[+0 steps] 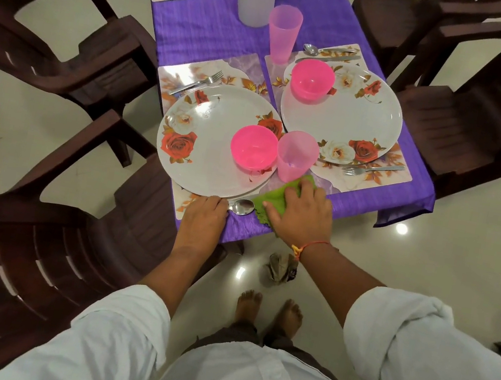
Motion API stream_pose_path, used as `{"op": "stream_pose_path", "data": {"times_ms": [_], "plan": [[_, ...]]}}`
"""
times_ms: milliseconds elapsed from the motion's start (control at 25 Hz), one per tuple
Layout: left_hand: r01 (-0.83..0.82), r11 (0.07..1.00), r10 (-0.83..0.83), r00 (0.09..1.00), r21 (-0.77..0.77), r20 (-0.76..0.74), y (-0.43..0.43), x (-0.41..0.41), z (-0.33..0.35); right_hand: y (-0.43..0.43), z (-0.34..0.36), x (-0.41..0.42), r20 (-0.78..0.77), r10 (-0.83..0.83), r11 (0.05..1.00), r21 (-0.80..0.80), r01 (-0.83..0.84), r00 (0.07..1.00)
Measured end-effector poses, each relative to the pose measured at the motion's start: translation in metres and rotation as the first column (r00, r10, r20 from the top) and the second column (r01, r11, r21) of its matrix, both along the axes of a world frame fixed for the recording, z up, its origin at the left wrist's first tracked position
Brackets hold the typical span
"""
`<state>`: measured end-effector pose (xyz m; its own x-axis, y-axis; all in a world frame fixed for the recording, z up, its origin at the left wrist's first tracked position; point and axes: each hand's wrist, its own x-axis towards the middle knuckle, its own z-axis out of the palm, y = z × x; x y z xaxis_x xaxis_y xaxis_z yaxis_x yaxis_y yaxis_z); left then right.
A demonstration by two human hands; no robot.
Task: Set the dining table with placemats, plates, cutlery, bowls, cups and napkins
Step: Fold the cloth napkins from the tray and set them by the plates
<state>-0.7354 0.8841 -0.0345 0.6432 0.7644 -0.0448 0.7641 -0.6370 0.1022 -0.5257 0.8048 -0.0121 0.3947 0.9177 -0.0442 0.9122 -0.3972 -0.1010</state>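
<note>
Purple tablecloth [203, 30], pale glossy floor [464, 261].
Right hand [300, 213] flat on the green napkin [269, 200]; left hand [204, 215], fingers relaxed, beside the spoon [241, 206].

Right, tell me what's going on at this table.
A person in white sleeves is laying the nearest place setting. Their right hand presses flat on a green napkin beside the pink cup. Their left hand rests at the table edge next to the spoon, fingertips by the rim of the floral plate. That plate carries a pink bowl, with a fork on the placemat beyond it. No napkin shows by the neighbouring plate.
</note>
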Motion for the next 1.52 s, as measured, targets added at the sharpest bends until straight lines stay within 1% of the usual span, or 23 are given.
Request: {"op": "stream_pose_path", "data": {"times_ms": [80, 240, 320, 480, 600, 760, 840, 920, 1040, 1160, 1240, 1320, 1400, 1520], "plan": [[0.011, 0.999, -0.012, 1.0, 0.051, 0.005, -0.001, -0.004, -0.003, -0.005, -0.003, 0.014, 0.018, 0.023, 1.0, -0.021, -0.023, 1.0], [0.048, 0.99, -0.054, 0.998, 0.129, 0.044, -0.002, -0.007, -0.002, -0.016, -0.014, 0.028, -0.066, 0.057, 0.963, -0.259, -0.072, 0.996], [0.065, 0.987, -0.076, 0.995, 0.146, 0.068, -0.003, -0.008, 0.004, -0.018, -0.014, 0.028, -0.089, 0.055, 0.944, -0.319, -0.08, 0.994], [0.037, 0.988, -0.054, 0.992, 0.152, 0.11, -0.003, 0.0, 0.013, -0.017, -0.004, 0.03, -0.135, 0.045, 0.959, -0.272, -0.08, 0.99], [0.08, 0.98, -0.113, 0.977, 0.181, 0.18, -0.013, 0.023, 0.029, -0.023, 0.007, 0.037, -0.101, -0.007, 0.979, -0.206, -0.014, 0.995], [0.263, 0.953, -0.291, 0.933, 0.149, 0.212, -0.039, 0.076, 0.047, -0.048, 0.019, 0.061, -0.017, -0.054, 0.992, -0.113, 0.052, 0.998], [0.356, 0.927, -0.375, 0.9, 0.121, 0.222, -0.056, 0.111, 0.051, -0.071, 0.025, 0.079, -0.019, -0.101, 0.993, -0.065, 0.099, 0.995], [0.443, 0.892, -0.453, 0.87, 0.096, 0.193, -0.077, 0.152, 0.051, -0.106, 0.028, 0.104, -0.03, -0.177, 0.984, -0.01, 0.177, 0.984], [0.534, 0.845, -0.533, 0.835, 0.03, 0.138, -0.125, 0.227, 0.049, -0.182, 0.03, 0.153, -0.071, -0.342, 0.939, -0.005, 0.343, 0.937], [0.626, 0.78, -0.622, 0.777, -0.021, 0.094, -0.198, 0.312, 0.047, -0.283, 0.029, 0.206, -0.129, -0.524, 0.851, -0.047, 0.523, 0.842], [0.684, 0.722, -0.678, 0.729, -0.104, 0.095, -0.256, 0.366, 0.044, -0.351, 0.026, 0.235, -0.178, -0.647, 0.76, -0.081, 0.644, 0.741], [0.734, 0.645, -0.731, 0.674, -0.214, 0.106, -0.319, 0.416, 0.043, -0.421, 0.025, 0.258, -0.208, -0.776, 0.621, -0.087, 0.779, 0.595], [0.767, 0.58, -0.767, 0.628, -0.274, 0.132, -0.376, 0.457, 0.045, -0.478, 0.024, 0.275, -0.236, -0.871, 0.464, -0.106, 0.879, 0.431], [0.818, 0.465, -0.827, 0.538, -0.34, 0.164, -0.452, 0.509, 0.05, -0.549, 0.024, 0.297, -0.317, -0.933, 0.221, -0.14, 0.965, 0.168]]}}
